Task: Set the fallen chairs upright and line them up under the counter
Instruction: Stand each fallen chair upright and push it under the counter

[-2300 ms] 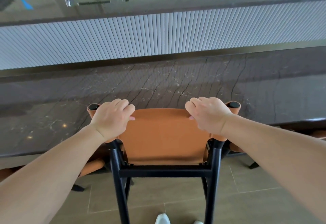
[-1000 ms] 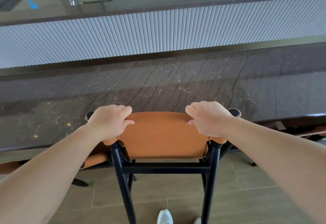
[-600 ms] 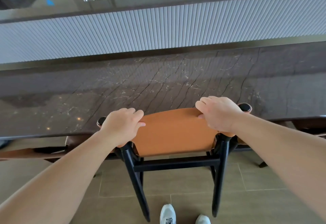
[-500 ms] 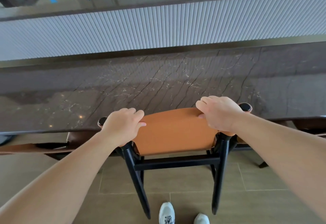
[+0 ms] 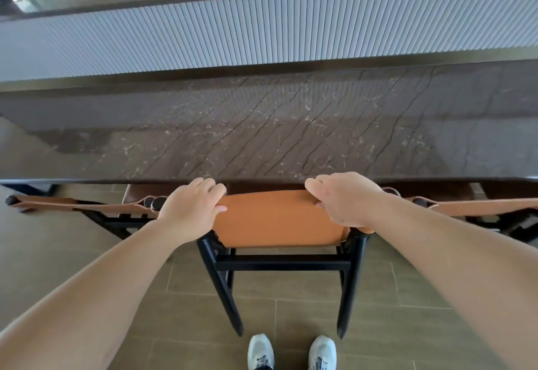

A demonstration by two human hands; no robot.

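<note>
Leather, dark frame, polished stone

The chair (image 5: 279, 221) has a smooth tan leather back and matt black legs; the counter (image 5: 291, 130) is glossy veined dark stone.

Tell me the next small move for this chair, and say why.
Probably let go and step back. Both the left hand and the right hand grip the orange backrest of the middle chair, which stands upright with its top edge at the counter lip, level with the backrests of the left chair and right chair.
</note>
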